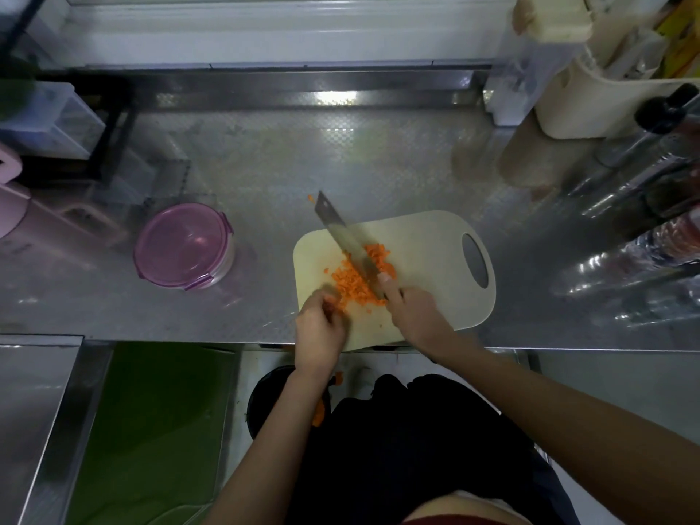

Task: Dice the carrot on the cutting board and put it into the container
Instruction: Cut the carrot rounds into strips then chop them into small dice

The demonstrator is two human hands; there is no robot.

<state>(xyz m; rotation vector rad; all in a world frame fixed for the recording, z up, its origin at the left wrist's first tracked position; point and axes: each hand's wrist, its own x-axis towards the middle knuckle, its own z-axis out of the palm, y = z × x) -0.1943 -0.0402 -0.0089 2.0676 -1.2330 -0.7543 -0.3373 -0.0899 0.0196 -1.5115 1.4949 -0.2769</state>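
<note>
Diced orange carrot [350, 281] lying heaped on cream plastic cutting board [428, 236]; right hand [416, 314] fingers gripping steel cleaver [340, 231]; left hand [320, 329] fingers curling against heap, grasp unclear; lidded purple round container [183, 246] standing left.

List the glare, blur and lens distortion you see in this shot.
Head view: bright glare on the back edge of the steel counter; head view: the bottles at right and the frame corners smear and bend from the wide lens; head view: carrot dice, knife and cutting board are fairly sharp, the left hand slightly soft at its fingers.
</note>
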